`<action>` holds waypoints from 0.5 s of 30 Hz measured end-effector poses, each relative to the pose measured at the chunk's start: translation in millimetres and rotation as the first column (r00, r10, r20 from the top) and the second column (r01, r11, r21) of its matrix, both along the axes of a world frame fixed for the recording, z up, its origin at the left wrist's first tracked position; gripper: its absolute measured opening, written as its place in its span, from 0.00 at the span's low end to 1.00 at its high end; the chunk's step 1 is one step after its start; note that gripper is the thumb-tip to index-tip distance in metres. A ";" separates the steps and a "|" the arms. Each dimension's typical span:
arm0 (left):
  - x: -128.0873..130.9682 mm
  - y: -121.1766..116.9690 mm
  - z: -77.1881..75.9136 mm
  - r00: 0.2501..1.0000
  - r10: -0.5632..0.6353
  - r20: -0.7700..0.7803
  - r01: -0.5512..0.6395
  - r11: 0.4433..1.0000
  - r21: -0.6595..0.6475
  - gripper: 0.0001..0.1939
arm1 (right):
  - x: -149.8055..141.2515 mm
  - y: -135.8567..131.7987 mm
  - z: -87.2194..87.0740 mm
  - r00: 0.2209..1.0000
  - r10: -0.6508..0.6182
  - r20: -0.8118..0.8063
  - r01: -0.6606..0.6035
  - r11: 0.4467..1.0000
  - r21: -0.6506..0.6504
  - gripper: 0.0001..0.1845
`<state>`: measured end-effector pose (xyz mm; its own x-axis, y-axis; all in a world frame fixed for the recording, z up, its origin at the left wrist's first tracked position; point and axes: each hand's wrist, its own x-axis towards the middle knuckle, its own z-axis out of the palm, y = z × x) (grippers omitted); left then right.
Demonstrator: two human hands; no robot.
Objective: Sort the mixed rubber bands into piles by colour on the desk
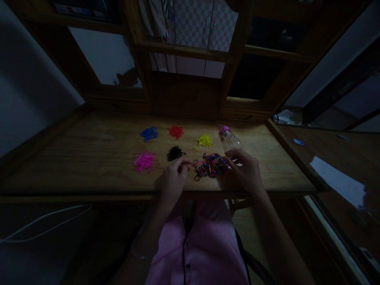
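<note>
The left hand (pixel 174 179) and right hand (pixel 248 169) curl at opposite edges of the mixed pile (pixel 211 165) on the table (pixel 89 158); whether they pinch anything, I cannot tell.

Wooden shelving unit (pixel 185 95) noted at the back; checkered doors (pixel 192 23) and hanging cloth (pixel 152 18) visible through its openings. Right-hand side surface (pixel 326 148) bears white paper (pixel 338 181) and a small blue item (pixel 298 141). White cable (pixel 41 216) loops at lower left
</note>
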<state>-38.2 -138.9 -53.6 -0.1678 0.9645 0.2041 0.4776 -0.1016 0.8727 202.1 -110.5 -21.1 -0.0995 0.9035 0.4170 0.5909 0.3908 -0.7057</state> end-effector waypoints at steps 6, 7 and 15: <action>-0.4 -0.2 1.0 1.000 -0.004 -0.003 0.004 1.000 0.011 0.11 | -2.9 2.0 -4.5 0.977 0.037 -0.212 -0.073 0.983 -0.168 0.16; -0.3 -0.2 1.1 1.000 -0.007 -0.002 0.007 1.000 0.010 0.11 | -3.6 2.0 -4.9 0.969 0.041 -0.244 -0.086 0.980 -0.178 0.16; 0.5 -0.3 0.3 1.000 0.008 -0.001 -0.008 1.000 0.011 0.11 | -3.6 2.9 -4.4 0.976 -0.044 -0.213 -0.001 0.979 -0.206 0.18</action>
